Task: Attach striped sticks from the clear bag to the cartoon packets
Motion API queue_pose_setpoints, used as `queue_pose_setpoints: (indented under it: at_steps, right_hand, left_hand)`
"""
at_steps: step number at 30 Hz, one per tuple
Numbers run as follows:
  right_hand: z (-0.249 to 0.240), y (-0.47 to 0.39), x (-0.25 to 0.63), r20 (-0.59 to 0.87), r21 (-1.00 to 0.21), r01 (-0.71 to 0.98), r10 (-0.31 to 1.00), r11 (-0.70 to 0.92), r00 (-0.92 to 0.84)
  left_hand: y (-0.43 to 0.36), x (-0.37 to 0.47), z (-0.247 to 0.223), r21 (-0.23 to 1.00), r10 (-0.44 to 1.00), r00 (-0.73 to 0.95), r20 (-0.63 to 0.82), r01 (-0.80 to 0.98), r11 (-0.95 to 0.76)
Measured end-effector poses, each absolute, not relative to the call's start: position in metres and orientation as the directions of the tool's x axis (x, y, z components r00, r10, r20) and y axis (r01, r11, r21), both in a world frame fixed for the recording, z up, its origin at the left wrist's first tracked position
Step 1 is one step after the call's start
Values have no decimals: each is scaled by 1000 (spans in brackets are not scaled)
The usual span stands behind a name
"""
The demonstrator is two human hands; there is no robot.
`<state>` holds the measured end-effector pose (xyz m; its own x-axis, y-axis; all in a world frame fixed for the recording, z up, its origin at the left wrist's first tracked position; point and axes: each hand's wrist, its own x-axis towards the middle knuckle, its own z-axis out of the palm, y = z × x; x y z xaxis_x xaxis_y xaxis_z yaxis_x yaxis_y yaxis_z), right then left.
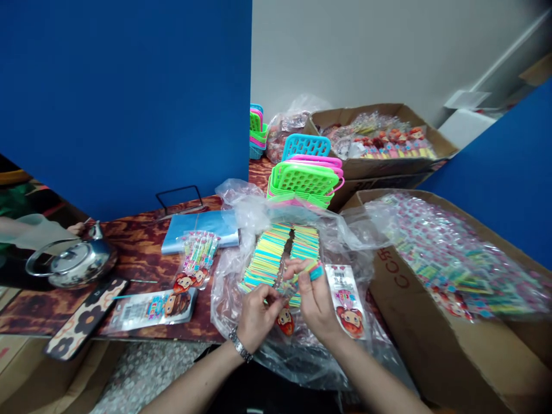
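Note:
My left hand (256, 316), with a metal-banded watch (240, 345) at the wrist, pinches the edge of a small clear packet. That packet (285, 322) has a red-haired cartoon head printed at its lower end. Between the closed fingers of my right hand (318, 310) is a small bunch of coloured sticks (316, 271), close above the packet. Behind both hands lie two rows of yellow, blue and orange sticks (269, 256) on crumpled clear plastic (224, 293). A silver printed packet (347, 302) lies flat just right of my right hand.
Filled packets (198, 259) and a stack of printed packets (155, 310) lie left, near a steel kettle (84, 261) and a flower-patterned case (86, 319). Another person's hand (77, 229) shows beyond. Coloured baskets (306, 175) stand behind; a packet-filled carton (431, 339) borders the right.

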<state>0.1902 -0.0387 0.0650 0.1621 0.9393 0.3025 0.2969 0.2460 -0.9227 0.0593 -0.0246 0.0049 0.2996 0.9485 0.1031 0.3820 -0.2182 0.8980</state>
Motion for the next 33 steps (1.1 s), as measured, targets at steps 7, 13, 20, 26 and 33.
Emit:
queue_pose_setpoints:
  at_steps: [7, 13, 20, 26, 33]
  right_hand:
    - [60, -44, 208, 331, -831, 481, 943, 279, 25]
    - [67, -40, 222, 448, -673, 636, 892, 377, -54]
    - [72, -36, 219, 505, -419, 727, 805, 543, -310]
    - [78, -34, 220, 500, -396, 752, 811, 527, -305]
    - [72, -30, 221, 480, -376, 739, 800, 559, -361]
  left_hand:
    - [-20, 53, 11, 881, 911, 335, 241, 318, -350]
    - [-15, 44, 9, 864, 881, 368, 298, 287, -413]
    - [-16, 38, 12, 813, 840, 424, 339, 316, -488]
    - [-15, 37, 14, 816, 838, 417, 351, 303, -493]
    - [-17, 26, 21, 843, 883, 390, 262, 354, -406]
